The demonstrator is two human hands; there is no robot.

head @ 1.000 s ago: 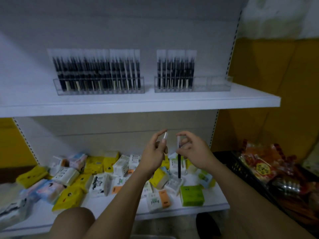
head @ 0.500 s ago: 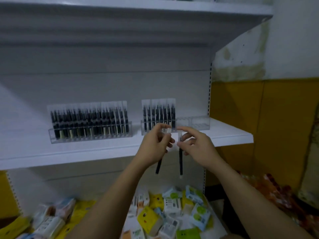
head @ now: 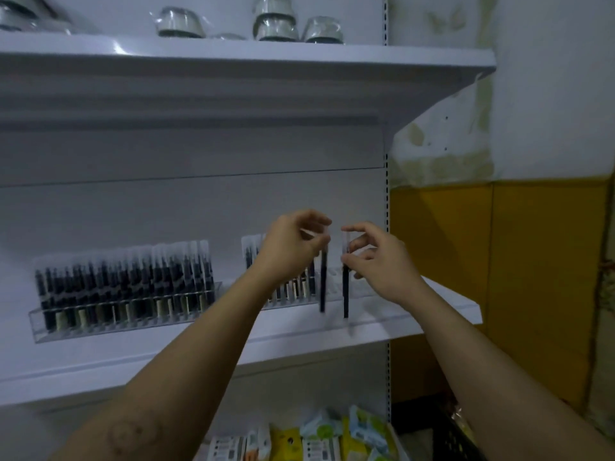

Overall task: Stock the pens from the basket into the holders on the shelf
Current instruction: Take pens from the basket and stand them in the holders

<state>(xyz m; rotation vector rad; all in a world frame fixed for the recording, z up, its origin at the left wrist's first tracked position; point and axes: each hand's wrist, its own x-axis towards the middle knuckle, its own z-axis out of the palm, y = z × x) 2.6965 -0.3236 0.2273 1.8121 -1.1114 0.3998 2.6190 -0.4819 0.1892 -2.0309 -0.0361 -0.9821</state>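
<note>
The left pen (head: 322,284) and the right pen (head: 346,294) both hang upright, long axis vertical and lower ends down. They are side by side, near each other but not touching. The left hand (head: 289,247) pinches the top of its pen between thumb and curled fingers, so the pen hangs below its fingertips. The right hand (head: 379,264) pinches its pen in the same way, on the upper part.

Below both hands, behind the pens' lower ends, stands the right holder (head: 333,296) on the shelf (head: 432,314). Its filled slots are behind the left hand, and the free part lies toward the right hand. Whether the ends are already inside a slot, I cannot tell.

I think the next move is straight down, and the left pen is nearer to the filled row. Far to the left, the left holder (head: 126,322) looks full.
</note>
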